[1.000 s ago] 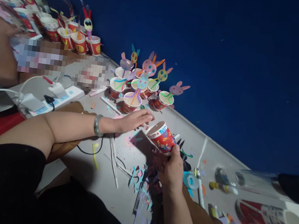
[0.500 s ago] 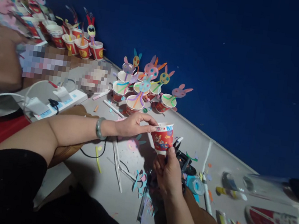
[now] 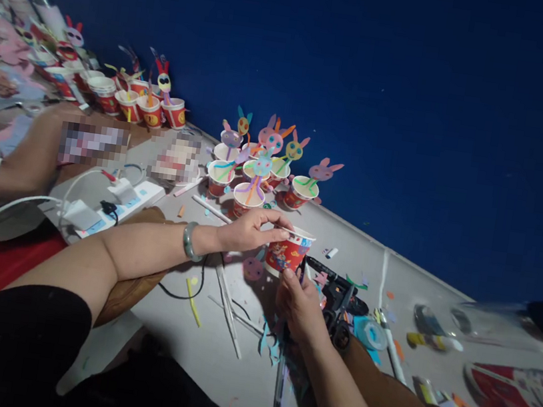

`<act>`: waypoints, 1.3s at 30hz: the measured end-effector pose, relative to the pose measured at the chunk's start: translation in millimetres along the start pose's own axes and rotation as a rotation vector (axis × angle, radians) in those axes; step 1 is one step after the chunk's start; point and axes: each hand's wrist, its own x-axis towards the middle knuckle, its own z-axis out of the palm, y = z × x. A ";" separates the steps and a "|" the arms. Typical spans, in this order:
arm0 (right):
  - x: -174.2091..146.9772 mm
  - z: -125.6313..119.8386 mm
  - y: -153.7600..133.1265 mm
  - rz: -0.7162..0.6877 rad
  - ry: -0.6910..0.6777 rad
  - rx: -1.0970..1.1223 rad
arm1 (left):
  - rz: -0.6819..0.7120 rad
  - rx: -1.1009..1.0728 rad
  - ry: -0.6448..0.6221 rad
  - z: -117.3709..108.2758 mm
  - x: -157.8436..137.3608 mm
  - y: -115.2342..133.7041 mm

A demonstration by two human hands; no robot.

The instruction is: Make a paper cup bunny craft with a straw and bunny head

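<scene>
A red patterned paper cup (image 3: 287,254) is held between both hands above the table, tilted with its base toward the lower left. My left hand (image 3: 252,230), with a bracelet at the wrist, pinches the white rim. Against the lower side of the cup, my right hand (image 3: 302,302) grips with the thumb in front; its other fingers are partly hidden. Beneath the cup lies a pink paper rabbit face (image 3: 253,268). A black glue gun or similar black tool (image 3: 338,300) sits just right of my right hand.
Several finished paper cups with rabbit figures (image 3: 248,197) stand by the blue wall. Further left are more cups (image 3: 149,112), a power strip (image 3: 119,209) with cables, and a co-worker's arm (image 3: 32,143). Blue tape (image 3: 370,333), white sticks (image 3: 229,309) and paper scraps surround my hands.
The cup has turned in my hands, its base swinging to the left. My right hand has shifted slightly left along it. The left hand still pinches the rim. The whole view has moved a little.
</scene>
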 end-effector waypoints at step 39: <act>-0.2 -21.1 2.5 -0.315 0.034 -0.280 | 0.403 0.278 -0.149 3.0 -13.4 11.0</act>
